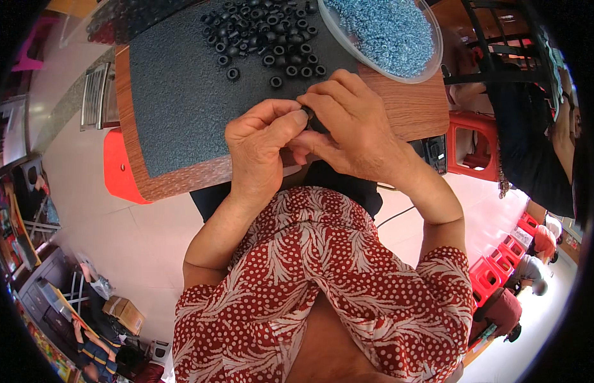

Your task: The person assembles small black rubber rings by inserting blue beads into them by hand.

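Both hands meet over the near edge of the table. My left hand (265, 131) pinches a small black round part (306, 115) between thumb and forefinger. Curled round the other side of that part is my right hand (348, 118), its fingers mostly covering it. The piece looks like the loose black ring-shaped parts (276, 82) heaped on the dark grey mat (175, 121) just beyond my hands. To the far right of the heap stands a round clear tub (437, 48) full of small pale-blue translucent pieces (393, 38).
The wooden tabletop (405, 108) shows around the mat. A red stool (121, 166) stands at its left, another red stool (469, 143) at its right. A person in dark clothes (527, 127) is close on the right. Other people sit at the lower right and lower left.
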`<action>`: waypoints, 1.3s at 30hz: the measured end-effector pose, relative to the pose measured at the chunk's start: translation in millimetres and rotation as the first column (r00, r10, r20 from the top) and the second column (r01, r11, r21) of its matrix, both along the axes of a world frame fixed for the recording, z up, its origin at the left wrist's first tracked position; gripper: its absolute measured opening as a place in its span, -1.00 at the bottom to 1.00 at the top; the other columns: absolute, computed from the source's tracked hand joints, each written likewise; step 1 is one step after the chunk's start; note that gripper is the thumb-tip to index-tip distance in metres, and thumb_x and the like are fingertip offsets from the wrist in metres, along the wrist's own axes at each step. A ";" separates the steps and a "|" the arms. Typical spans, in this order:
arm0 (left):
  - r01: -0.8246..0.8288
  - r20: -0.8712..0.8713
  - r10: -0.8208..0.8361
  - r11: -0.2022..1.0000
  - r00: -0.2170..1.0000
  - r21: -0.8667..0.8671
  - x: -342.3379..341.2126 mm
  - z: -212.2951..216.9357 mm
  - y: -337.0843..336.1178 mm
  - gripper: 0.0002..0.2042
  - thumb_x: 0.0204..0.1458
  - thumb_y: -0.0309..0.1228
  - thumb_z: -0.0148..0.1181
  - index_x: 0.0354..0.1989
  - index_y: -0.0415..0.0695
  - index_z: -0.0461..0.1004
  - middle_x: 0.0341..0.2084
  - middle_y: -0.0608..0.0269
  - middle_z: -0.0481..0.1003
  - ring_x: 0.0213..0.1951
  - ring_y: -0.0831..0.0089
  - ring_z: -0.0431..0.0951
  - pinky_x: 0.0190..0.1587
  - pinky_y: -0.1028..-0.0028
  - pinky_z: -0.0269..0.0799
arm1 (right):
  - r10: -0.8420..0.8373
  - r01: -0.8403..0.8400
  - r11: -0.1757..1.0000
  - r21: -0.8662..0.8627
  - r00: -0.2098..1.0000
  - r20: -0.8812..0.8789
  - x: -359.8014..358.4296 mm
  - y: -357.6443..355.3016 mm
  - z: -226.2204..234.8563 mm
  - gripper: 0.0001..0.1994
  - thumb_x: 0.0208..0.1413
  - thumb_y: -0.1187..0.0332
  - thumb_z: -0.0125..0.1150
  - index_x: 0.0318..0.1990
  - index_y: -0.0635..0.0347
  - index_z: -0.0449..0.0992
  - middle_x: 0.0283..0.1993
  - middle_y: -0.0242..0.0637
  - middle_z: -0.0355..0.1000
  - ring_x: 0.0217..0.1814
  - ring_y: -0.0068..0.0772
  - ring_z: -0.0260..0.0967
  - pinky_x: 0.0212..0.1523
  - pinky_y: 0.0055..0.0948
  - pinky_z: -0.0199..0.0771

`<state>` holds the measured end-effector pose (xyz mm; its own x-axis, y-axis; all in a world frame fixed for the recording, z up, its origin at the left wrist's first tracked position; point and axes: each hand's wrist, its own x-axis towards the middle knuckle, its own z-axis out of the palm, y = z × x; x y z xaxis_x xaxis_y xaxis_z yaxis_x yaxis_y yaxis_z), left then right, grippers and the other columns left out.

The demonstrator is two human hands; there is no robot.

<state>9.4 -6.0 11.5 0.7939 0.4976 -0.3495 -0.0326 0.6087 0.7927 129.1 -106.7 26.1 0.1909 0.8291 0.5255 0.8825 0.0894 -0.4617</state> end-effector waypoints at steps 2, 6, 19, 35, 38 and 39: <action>0.027 -0.038 -0.026 0.999 0.999 0.019 -0.1 -0.2 2.4 -0.88 0.00 -0.55 0.09 -0.33 -0.37 0.45 -0.58 0.16 0.48 -0.67 0.47 0.45 -0.67 0.55 0.34 | 0.012 -0.009 1.000 -0.023 0.994 0.107 1.8 2.6 0.5 -0.72 -0.34 0.35 0.29 -0.46 0.32 0.39 -0.48 -0.22 0.31 -0.43 -0.23 0.23 -0.46 -0.35 0.22; 0.039 -0.003 -0.039 0.999 0.999 0.014 1.0 -3.5 3.3 -0.87 0.02 -0.54 0.07 -0.34 -0.38 0.44 -0.60 0.13 0.48 -0.68 0.45 0.45 -0.66 0.52 0.36 | 0.063 -0.042 0.996 -0.078 0.955 0.290 4.0 4.8 -1.7 -0.77 -0.29 0.32 0.22 -0.56 0.28 0.33 -0.60 -0.24 0.24 -0.52 -0.28 0.19 -0.50 -0.36 0.17; 0.185 0.011 -0.185 0.982 0.983 -0.034 -7.7 -0.2 1.1 -0.73 0.14 -0.33 -0.05 -0.30 -0.37 0.40 -0.59 0.10 0.47 -0.64 0.41 0.46 -0.63 0.51 0.39 | 0.056 -0.076 0.996 0.048 0.942 0.331 8.1 3.4 -18.5 -0.76 -0.23 0.31 0.16 -0.63 0.21 0.23 -0.65 -0.27 0.13 -0.55 -0.29 0.16 -0.54 -0.36 0.17; 0.232 0.050 -0.239 0.965 0.970 0.120 3.4 0.8 13.7 -0.83 0.08 -0.42 0.07 -0.33 -0.29 0.47 -0.63 0.28 0.48 -0.66 0.64 0.43 -0.63 0.69 0.34 | 0.034 -0.090 0.989 0.114 0.906 0.422 12.0 4.4 -15.3 -0.76 -0.34 0.35 0.17 -0.53 0.33 0.33 -0.58 -0.25 0.17 -0.50 -0.31 0.14 -0.49 -0.38 0.17; 0.170 -0.001 -0.171 0.978 0.985 0.120 2.8 -3.9 9.0 -0.85 0.05 -0.44 0.08 -0.36 -0.30 0.48 -0.66 0.30 0.47 -0.68 0.67 0.40 -0.65 0.71 0.29 | 0.044 -0.095 0.989 0.114 0.920 0.389 10.3 5.9 -14.4 -0.76 -0.36 0.35 0.17 -0.52 0.33 0.33 -0.58 -0.25 0.17 -0.49 -0.31 0.14 -0.48 -0.37 0.17; 0.171 -0.001 -0.172 0.978 0.985 0.120 2.6 -4.9 8.1 -0.85 0.05 -0.44 0.08 -0.36 -0.30 0.48 -0.66 0.30 0.47 -0.68 0.67 0.40 -0.65 0.71 0.29 | 0.046 -0.093 0.990 0.102 0.918 0.395 10.6 6.2 -15.6 -0.76 -0.35 0.35 0.17 -0.53 0.31 0.33 -0.58 -0.25 0.18 -0.49 -0.31 0.14 -0.48 -0.38 0.16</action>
